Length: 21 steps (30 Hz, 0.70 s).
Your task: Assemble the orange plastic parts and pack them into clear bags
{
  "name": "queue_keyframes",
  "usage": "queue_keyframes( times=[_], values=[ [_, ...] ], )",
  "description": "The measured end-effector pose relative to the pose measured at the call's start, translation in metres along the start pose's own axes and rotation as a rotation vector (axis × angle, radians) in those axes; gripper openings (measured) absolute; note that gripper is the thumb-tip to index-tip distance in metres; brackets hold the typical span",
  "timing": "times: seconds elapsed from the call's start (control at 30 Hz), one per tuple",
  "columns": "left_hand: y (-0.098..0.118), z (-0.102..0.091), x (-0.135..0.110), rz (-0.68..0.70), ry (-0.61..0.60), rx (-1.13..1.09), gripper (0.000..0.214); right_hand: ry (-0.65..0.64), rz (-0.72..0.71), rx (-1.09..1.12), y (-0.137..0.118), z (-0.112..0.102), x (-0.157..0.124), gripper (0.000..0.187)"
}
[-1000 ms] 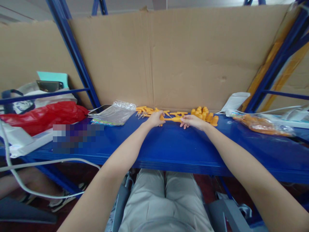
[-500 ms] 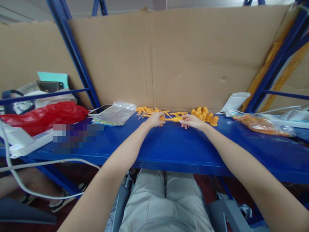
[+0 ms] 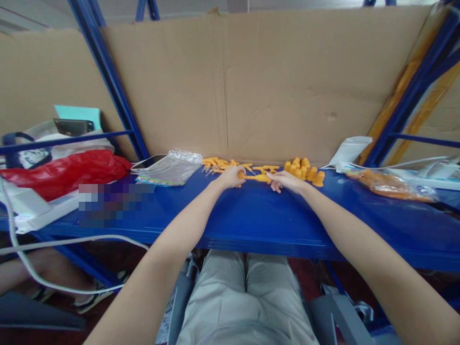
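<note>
Just above the blue tabletop [image 3: 258, 220], a long orange plastic piece [image 3: 260, 178] stretches between my two hands. Its left end, with a wider cup-like part, is gripped by my left hand [image 3: 233, 176]. The fingers of my right hand [image 3: 283, 181] pinch its right end. Behind my left hand lies a pile of orange plastic parts [image 3: 214, 164] with small metal springs. More slim orange parts [image 3: 266, 168] rest behind the held piece. Beside my right hand stand several orange cup-shaped pieces [image 3: 304, 168]. My fingers hide both ends of the held piece in part.
A clear plastic bag [image 3: 168, 168] and a red bag [image 3: 72, 170] lie to the left. On the right is a clear bag of orange parts [image 3: 395, 186]. A cardboard panel [image 3: 273, 86] closes off the back between blue posts [image 3: 108, 72]. White cable [image 3: 108, 238] hangs at left.
The right hand has shifted very slightly and its fingers have changed position on the orange piece. The left hand keeps its grip in almost the same place.
</note>
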<state>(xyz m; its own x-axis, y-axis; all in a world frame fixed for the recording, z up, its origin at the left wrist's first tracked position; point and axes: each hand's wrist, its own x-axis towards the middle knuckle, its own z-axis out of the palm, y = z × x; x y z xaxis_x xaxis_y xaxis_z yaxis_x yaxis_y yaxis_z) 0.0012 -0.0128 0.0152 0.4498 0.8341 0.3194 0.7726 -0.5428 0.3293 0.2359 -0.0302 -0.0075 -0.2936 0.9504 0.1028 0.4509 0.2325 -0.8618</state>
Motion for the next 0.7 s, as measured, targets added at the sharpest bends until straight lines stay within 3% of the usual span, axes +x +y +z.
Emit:
queue_keyframes(
  times=[0.17, 0.27, 0.43, 0.6, 0.7],
  values=[
    [-0.003, 0.003, 0.000, -0.065, -0.075, -0.179, 0.024, 0.070, -0.113, 0.044, 0.001, 0.004, 0.004, 0.029],
    [-0.005, 0.004, 0.001, -0.061, -0.083, -0.223, 0.023, 0.077, -0.122, 0.047, 0.001, 0.007, 0.003, 0.029],
    [-0.004, 0.003, 0.000, -0.047, -0.065, -0.197, 0.025, 0.125, -0.043, 0.040, -0.003, 0.011, -0.002, 0.045],
    [0.003, 0.000, -0.002, -0.034, -0.062, -0.152, 0.023, 0.206, 0.141, 0.104, -0.014, 0.016, -0.005, 0.048],
    [0.004, 0.000, -0.002, -0.034, -0.067, -0.161, 0.022, 0.183, 0.219, 0.117, -0.019, 0.014, -0.006, 0.049]
  ],
)
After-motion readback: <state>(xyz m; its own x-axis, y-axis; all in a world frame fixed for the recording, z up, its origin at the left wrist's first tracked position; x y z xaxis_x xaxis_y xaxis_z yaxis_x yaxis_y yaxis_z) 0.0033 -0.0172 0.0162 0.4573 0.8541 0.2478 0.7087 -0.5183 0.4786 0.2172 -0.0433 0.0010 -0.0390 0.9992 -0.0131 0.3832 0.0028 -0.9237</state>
